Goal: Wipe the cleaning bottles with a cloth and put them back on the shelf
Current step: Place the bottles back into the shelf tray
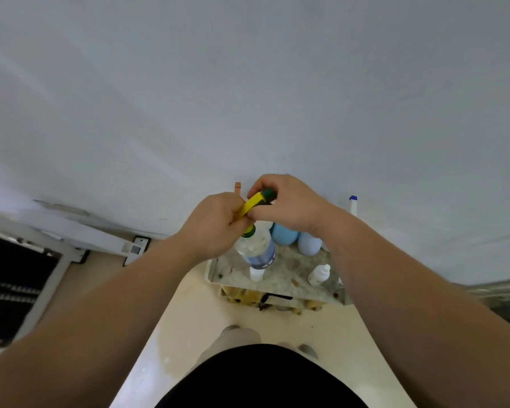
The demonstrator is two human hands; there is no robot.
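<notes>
Shelf (286, 267), back row: a blue bottle (284, 235) and a paler blue bottle (309, 244) stand side by side against the wall (248, 98). Front right: small white bottle (318, 274). The spray bottle (259, 250) I hold hangs over the left part. The bare centre strip admits my reach. A blue-capped bottle (353, 206) stands far right.

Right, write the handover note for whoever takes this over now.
Left hand grips the yellow sprayer of the clear spray bottle, over the shelf. Right hand pinches its green nozzle. Blue bottles and small white bottles stand on the shelf. No cloth in view; which bottles are wiped cannot be told. To do: wipe this one, set it back, check the rest.
</notes>
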